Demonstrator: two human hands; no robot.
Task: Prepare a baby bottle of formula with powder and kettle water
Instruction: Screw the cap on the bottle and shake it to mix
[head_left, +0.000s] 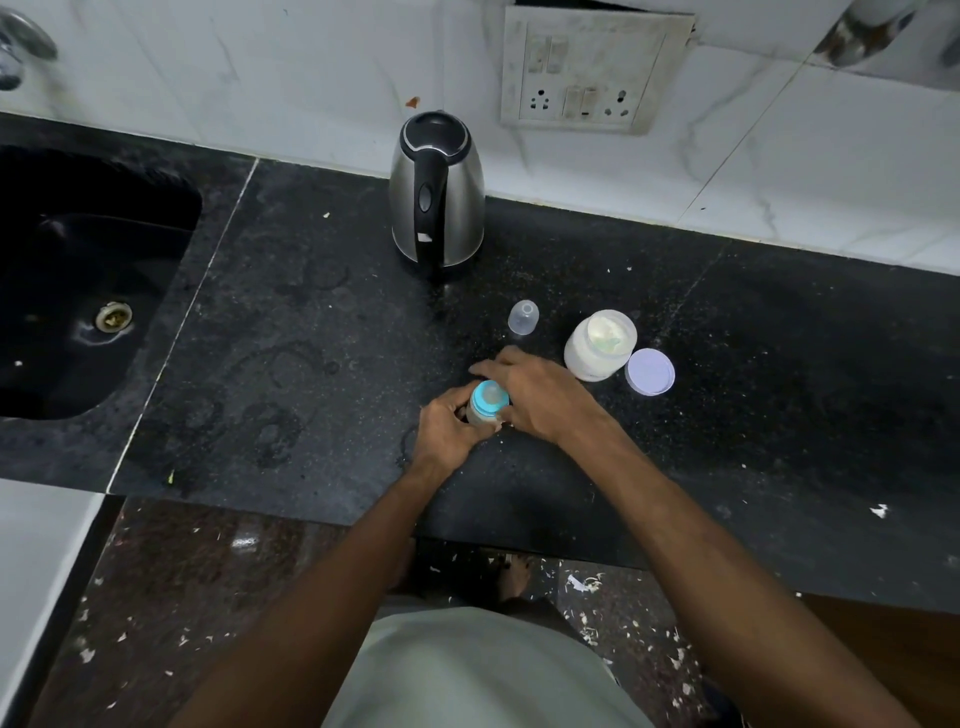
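Your left hand (448, 425) and right hand (535, 397) cover most of the baby bottle (487, 404), so you see only its blue collar and a strip of body between your fingers (485, 368). Its fill level is hidden. Far left of your fingers, the sink (78, 280) runs off the frame edge. Up at the top left, the tap (21, 47) is blurred and cut off.

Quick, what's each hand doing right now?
Left hand: grips the bottle.
Right hand: fingers curled round the bottle too.
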